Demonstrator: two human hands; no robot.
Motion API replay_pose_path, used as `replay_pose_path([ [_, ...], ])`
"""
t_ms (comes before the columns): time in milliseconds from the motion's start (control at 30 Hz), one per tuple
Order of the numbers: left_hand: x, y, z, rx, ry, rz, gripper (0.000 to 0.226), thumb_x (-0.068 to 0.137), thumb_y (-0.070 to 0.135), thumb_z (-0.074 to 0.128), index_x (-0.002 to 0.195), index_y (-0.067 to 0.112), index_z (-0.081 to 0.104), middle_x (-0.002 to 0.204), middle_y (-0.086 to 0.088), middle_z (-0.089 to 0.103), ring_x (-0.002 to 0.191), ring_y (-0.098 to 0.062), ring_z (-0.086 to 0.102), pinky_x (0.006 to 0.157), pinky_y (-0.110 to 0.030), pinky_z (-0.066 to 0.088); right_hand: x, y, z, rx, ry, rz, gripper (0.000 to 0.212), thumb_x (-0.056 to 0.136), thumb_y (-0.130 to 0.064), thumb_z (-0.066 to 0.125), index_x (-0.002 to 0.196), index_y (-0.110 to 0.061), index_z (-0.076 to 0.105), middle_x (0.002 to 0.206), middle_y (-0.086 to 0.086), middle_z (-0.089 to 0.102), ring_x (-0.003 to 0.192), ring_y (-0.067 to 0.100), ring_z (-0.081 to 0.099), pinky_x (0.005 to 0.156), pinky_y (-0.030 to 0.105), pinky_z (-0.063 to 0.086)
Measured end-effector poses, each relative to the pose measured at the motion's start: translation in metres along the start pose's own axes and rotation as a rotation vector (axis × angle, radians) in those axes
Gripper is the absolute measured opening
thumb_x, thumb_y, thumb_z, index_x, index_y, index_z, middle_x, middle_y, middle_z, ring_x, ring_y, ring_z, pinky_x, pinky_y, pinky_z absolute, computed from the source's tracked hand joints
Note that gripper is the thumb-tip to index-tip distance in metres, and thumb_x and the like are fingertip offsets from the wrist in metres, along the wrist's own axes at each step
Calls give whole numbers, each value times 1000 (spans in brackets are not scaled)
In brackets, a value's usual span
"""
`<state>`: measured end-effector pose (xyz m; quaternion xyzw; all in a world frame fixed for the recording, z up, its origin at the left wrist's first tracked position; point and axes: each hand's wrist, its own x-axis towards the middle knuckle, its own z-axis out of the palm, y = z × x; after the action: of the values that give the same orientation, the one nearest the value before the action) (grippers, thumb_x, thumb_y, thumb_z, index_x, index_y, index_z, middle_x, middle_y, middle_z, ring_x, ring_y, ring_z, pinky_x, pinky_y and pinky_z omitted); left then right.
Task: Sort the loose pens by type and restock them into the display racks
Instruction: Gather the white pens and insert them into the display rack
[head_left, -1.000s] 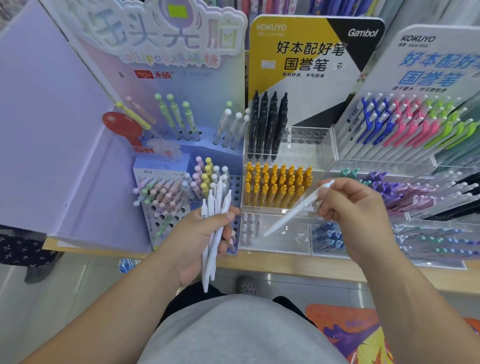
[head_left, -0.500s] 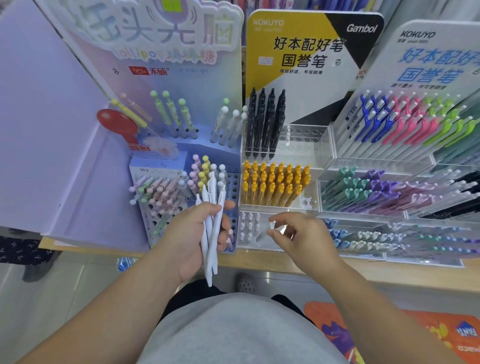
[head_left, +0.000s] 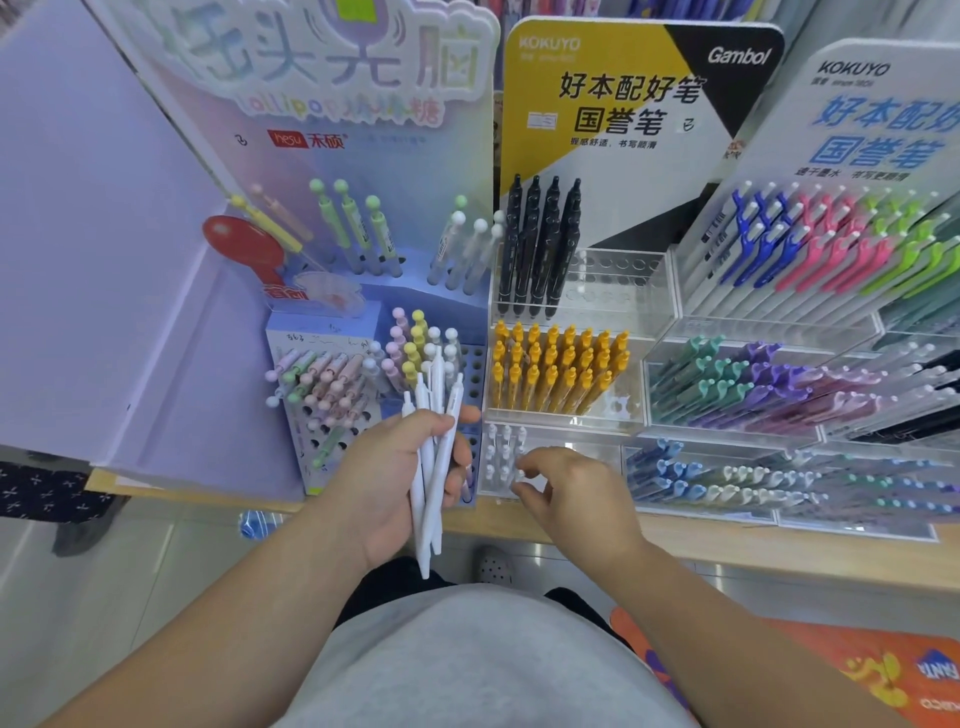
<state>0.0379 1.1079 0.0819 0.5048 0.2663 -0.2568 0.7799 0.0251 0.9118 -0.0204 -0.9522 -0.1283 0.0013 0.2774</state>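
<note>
Left hand (head_left: 395, 483): I grip a bundle of white pens (head_left: 434, 467), long axes near upright, clicker ends pointing away towards the racks, tips towards me; right hand (head_left: 576, 493): fingers curled at the racked white pens (head_left: 501, 452) in the front tier of the clear rack (head_left: 602, 441), hold cannot be told; bare tier runs right of them.

Both forearms reach forward. Left hand (head_left: 387, 483) grips white pens (head_left: 430, 519), thumb across them; right hand (head_left: 576, 493) just right of it, fingers curled.
</note>
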Motion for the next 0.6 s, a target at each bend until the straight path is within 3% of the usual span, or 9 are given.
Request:
replay_pose_path([
  [367, 1, -1, -2, 36, -27, -12, 26, 96, 12, 51, 109, 3, 72, 70, -9, 58, 52, -18, 48, 48, -27, 40, -3, 2, 6, 95, -9, 134, 20, 79, -28, 80, 80, -22, 61, 64, -12, 57, 57, 13, 56, 56, 26, 44],
  [500, 0, 0, 1, 53, -32, -3, 24, 94, 10, 57, 110, 1, 72, 69, -9, 58, 52, -18, 46, 47, -26, 39, 2, 1, -8, 135, -163, 213, 30, 75, -39, 81, 93, -29, 59, 78, -16, 59, 64, 8, 60, 61, 28, 49],
  [600, -1, 1, 7, 102, -43, 16, 22, 93, 6, 59, 111, -2, 69, 68, -9, 57, 50, -17, 44, 46, -25, 38, 10, -3, -32, 250, -240, 301, 37, 77, -33, 82, 104, -35, 56, 90, -14, 64, 68, 4, 62, 65, 27, 51],
])
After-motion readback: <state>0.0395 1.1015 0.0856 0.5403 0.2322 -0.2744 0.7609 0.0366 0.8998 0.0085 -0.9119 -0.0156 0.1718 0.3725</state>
